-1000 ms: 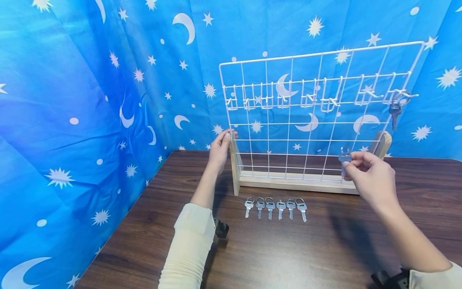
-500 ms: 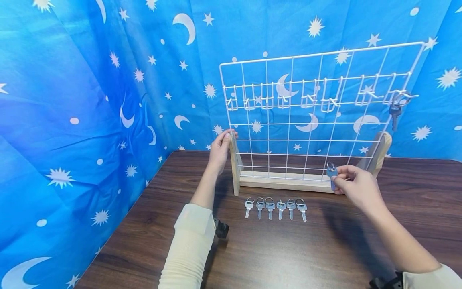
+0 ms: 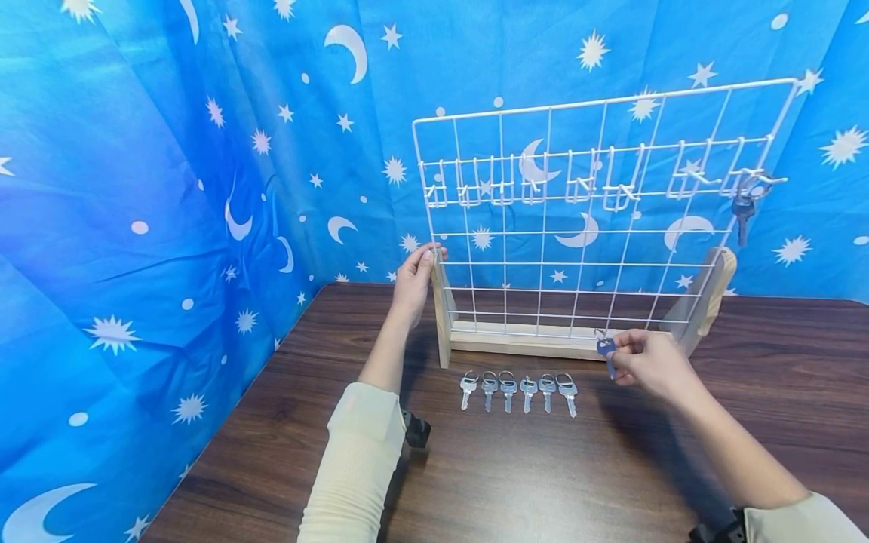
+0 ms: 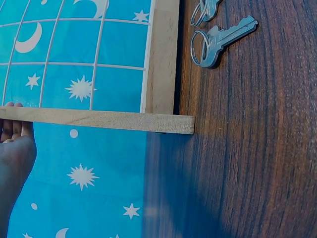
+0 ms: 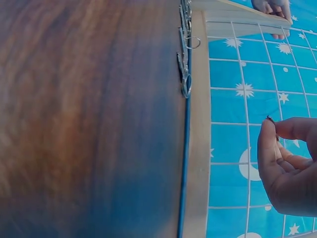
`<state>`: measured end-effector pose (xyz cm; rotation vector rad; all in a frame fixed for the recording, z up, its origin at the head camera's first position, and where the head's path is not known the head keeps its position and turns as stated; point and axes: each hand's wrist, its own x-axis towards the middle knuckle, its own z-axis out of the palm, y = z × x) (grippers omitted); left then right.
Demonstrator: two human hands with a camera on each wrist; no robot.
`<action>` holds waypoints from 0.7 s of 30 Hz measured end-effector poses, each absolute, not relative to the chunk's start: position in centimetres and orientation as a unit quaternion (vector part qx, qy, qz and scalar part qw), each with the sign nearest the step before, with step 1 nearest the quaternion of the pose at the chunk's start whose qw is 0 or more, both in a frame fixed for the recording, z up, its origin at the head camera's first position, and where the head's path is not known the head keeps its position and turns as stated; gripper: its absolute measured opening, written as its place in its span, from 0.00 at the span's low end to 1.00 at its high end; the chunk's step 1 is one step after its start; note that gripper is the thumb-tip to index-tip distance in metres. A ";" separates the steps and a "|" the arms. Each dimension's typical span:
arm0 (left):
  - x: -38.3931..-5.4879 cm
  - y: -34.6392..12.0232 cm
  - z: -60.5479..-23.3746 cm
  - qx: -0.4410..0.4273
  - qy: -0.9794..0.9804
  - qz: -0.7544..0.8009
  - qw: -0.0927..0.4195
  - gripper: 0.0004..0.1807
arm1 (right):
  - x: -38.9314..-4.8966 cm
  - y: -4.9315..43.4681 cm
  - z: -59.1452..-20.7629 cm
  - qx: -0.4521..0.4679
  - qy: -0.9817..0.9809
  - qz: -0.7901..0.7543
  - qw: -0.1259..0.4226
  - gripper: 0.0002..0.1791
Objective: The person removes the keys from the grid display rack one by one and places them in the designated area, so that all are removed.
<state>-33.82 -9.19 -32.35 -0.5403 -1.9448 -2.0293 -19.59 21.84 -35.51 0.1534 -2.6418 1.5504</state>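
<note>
My right hand [image 3: 655, 363] pinches a key [image 3: 606, 348] with a ring at its top, held just above the table in front of the rack's wooden base bar. In the right wrist view the fingers [image 5: 292, 129] meet at the thumb, and only a sliver of the key shows. The left hand [image 3: 413, 283] grips the left wooden side post [image 3: 443, 317] of the white wire grid rack [image 3: 543, 264]. Several ringed keys [image 3: 528, 394] lie in a row on the table before the rack. Another key [image 3: 743, 211] hangs from the far right hook.
Several white wire hooks [image 3: 577, 187] hang along the grid's upper part, jutting forward. The right wooden post [image 3: 709, 298] stands beyond my right hand. A blue curtain [image 3: 170, 226] with moons and stars surrounds the dark wooden table [image 3: 516, 483].
My right hand has moved left and down with the key, from near the right post toward the row of keys. The left hand has stayed on the post.
</note>
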 end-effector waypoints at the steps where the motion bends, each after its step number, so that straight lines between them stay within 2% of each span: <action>1: -33.8 -9.2 -32.3 -0.186 -0.674 -0.701 0.139 0.19 | -19.6 21.8 -35.6 0.052 -0.858 0.509 0.031 0.08; 10: -33.9 -9.1 -32.3 -0.186 -0.670 -0.705 0.138 0.19 | -20.2 22.0 -36.7 0.063 -0.829 0.553 -0.060 0.07; 17: -33.9 -9.1 -32.3 -0.185 -0.667 -0.708 0.139 0.18 | -20.7 22.3 -37.8 0.047 -0.775 0.609 -0.162 0.07; 21: -33.9 -9.1 -32.4 -0.186 -0.665 -0.710 0.139 0.18 | -20.9 22.3 -38.4 0.040 -0.763 0.616 -0.193 0.06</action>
